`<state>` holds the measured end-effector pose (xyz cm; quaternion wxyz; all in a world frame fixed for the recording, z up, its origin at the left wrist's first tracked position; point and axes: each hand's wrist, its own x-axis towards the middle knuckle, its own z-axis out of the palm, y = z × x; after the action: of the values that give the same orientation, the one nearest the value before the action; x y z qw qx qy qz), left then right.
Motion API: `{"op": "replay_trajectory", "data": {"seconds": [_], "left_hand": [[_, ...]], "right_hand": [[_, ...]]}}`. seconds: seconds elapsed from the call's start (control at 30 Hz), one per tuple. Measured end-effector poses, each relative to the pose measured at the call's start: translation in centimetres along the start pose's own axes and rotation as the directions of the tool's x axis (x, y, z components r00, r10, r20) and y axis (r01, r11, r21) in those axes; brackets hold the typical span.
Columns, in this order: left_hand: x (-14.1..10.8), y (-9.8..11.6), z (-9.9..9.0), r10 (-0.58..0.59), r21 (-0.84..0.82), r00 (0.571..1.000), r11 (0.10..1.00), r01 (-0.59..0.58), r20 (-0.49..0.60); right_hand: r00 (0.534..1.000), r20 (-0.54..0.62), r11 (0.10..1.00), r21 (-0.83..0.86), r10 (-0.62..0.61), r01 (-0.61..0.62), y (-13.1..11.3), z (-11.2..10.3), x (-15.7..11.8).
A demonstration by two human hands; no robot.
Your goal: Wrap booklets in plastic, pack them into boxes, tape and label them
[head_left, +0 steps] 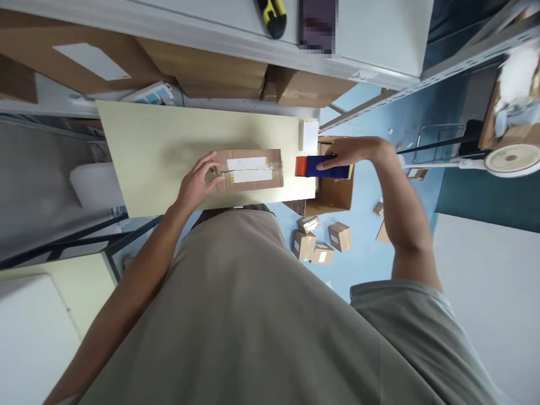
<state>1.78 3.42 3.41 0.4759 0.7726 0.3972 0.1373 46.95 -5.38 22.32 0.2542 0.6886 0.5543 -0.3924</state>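
Observation:
A long cardboard box (253,179) lies on the cream tabletop (169,135), with white labels on top and clear tape along its seam. My left hand (198,179) grips its left end, thumb on the near side and fingers on the far side. Past the box's right end, my right hand (343,153) is closed around a blue and orange tape dispenser (312,166). The dispenser's toothed orange end points at the box and stays apart from it. Part of the dispenser is hidden by my fingers.
A small white box (309,135) stands at the table's far right corner. Beyond the right edge is an open carton (333,197); several small parcels (304,244) lie on the blue floor. A shelf (236,34) crosses above, bearing a yellow-black cutter (273,17). Large cartons (219,67) line the back.

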Motion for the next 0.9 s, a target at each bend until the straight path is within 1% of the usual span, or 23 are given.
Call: {"op": "replay_trajectory", "data": {"seconds": [0.03,0.07,0.1,0.2,0.33,0.43,0.5,0.57,0.63,0.73,0.83,0.9], "left_hand": [[0.0,0.1,0.1,-0.009,0.000,1.000,1.000,0.009,-0.002],[0.0,0.2,0.3,-0.017,-0.002,1.000,1.000,0.017,-0.006],[-0.1,0.2,0.4,-0.025,-0.004,1.000,1.000,0.025,-0.011],[0.0,0.5,0.6,-0.045,0.023,0.999,0.999,0.045,-0.030],[0.3,0.8,0.6,-0.039,0.127,0.998,0.991,0.044,-0.041],[0.3,0.7,0.8,-0.082,0.175,0.995,0.980,0.092,-0.059],[0.2,0.5,1.2,-0.111,0.178,0.992,0.977,0.120,-0.058],[0.1,0.3,1.6,-0.108,0.162,0.992,0.980,0.117,-0.065],[0.0,0.1,1.9,-0.078,0.141,0.993,0.986,0.090,-0.085],[-0.1,0.0,2.3,-0.044,0.121,0.994,0.991,0.056,-0.097],[0.0,0.0,2.4,-0.061,0.088,0.994,0.994,0.069,-0.091],[-0.1,0.3,2.6,-0.085,0.035,0.992,0.995,0.088,-0.090]], "right_hand": [[0.996,0.081,1.000,0.015,-0.024,0.023,0.3,0.6,1.1],[0.991,0.126,0.999,0.022,-0.036,0.033,0.4,1.0,2.2],[0.990,0.139,0.999,0.026,-0.035,0.031,0.6,1.4,3.1],[0.990,0.139,0.999,0.027,-0.022,0.019,0.7,2.4,5.0],[0.993,0.119,1.000,0.002,-0.020,0.020,0.1,3.9,6.6],[0.996,0.094,1.000,-0.028,-0.008,0.011,-1.2,5.0,7.2],[0.998,0.055,0.999,-0.045,-0.002,0.005,-2.4,5.8,7.1],[1.000,-0.018,0.998,-0.067,0.008,-0.009,-3.5,6.6,6.9],[0.994,-0.111,0.996,-0.083,0.015,-0.025,-4.5,7.8,6.8],[0.975,-0.214,0.993,-0.084,0.065,-0.085,-5.8,10.4,7.4],[0.966,-0.221,0.989,-0.025,0.138,-0.147,-6.6,13.2,8.0],[0.969,-0.200,0.989,0.056,0.143,-0.134,-6.8,14.5,7.4]]}}
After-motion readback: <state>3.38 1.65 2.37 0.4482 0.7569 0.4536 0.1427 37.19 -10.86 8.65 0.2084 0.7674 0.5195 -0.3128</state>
